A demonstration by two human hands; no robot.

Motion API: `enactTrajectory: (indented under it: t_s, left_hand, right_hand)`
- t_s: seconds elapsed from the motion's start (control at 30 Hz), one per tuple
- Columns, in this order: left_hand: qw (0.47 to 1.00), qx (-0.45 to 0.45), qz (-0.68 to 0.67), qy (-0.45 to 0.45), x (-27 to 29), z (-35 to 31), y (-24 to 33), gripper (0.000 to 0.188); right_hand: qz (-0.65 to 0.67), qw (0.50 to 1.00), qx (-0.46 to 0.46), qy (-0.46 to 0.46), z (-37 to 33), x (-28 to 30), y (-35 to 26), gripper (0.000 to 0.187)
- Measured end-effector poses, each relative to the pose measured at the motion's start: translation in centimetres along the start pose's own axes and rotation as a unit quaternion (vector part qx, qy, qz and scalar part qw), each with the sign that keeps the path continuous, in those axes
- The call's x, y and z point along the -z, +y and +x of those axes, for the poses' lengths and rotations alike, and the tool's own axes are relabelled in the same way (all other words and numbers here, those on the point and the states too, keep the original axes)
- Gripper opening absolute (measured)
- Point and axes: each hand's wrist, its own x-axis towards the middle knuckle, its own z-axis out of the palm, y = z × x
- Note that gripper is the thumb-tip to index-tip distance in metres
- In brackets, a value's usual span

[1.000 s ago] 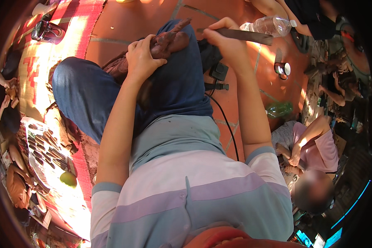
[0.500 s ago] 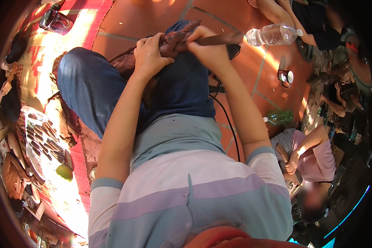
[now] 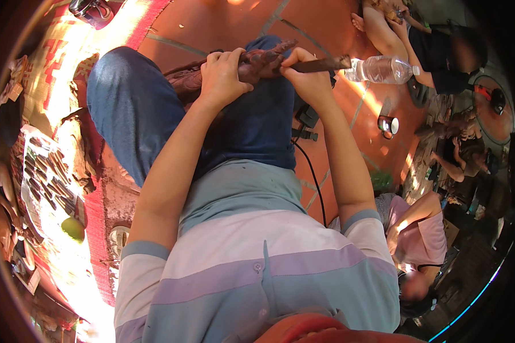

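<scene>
A reddish-brown wood carving (image 3: pixel 257 66) with knobbly, branching shapes lies across my raised thighs, in dark blue trousers. My left hand (image 3: pixel 223 81) is wrapped over its middle and holds it down, thumb toward the right. My right hand (image 3: pixel 309 83) is closed around a carving tool (image 3: pixel 325 64) with a dark wooden handle. The handle sticks out past my fingers to the right, and the tool's working end is hidden at the carving's right part.
A clear plastic bottle (image 3: pixel 380 70) lies right of the handle, with a cup (image 3: pixel 388 126) nearer. A black cable (image 3: pixel 316 183) runs beside my right leg. Several tools lie on a pale sheet (image 3: pixel 33 220) at left, near a green ball-like thing (image 3: pixel 72 228). Other people sit at right.
The view has shifted, so my hands and the carving appear slightly lower and further right. Both hands keep their holds. The seated person at lower right is now partly hidden by my arm.
</scene>
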Motion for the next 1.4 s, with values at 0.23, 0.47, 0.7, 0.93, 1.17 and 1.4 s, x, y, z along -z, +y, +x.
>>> enactTrajectory:
  t_s: [0.23,0.47,0.7,0.93,1.17,1.4]
  left_hand:
    - [1.000,0.005,0.002,-0.001,-0.1,0.0,0.0,0.084]
    - [1.000,0.013,0.003,-0.014,0.1,0.2,0.1,0.084]
    - [1.000,0.018,-0.013,-0.021,0.3,0.1,0.1,0.083]
    - [1.000,-0.003,0.004,0.009,0.1,0.0,0.0,0.083]
    - [1.000,-0.005,-0.002,0.005,0.1,0.5,0.0,0.083]
    - [1.000,0.002,0.008,-0.019,0.2,0.8,-0.4,0.083]
  right_hand:
    - [-0.048,0.997,0.062,0.006,-1.0,-1.2,0.5,0.008]
    - [-0.050,0.998,0.045,0.003,-1.8,-1.9,0.3,0.005]
    - [0.059,0.996,-0.030,0.057,-1.0,0.7,1.9,0.009]
    - [0.016,0.998,-0.039,0.043,-1.1,0.4,0.0,0.010]
    - [0.008,0.998,-0.005,0.065,-2.0,-1.8,1.4,0.011]
    - [-0.047,0.989,0.105,0.095,-2.7,-3.3,0.5,0.007]
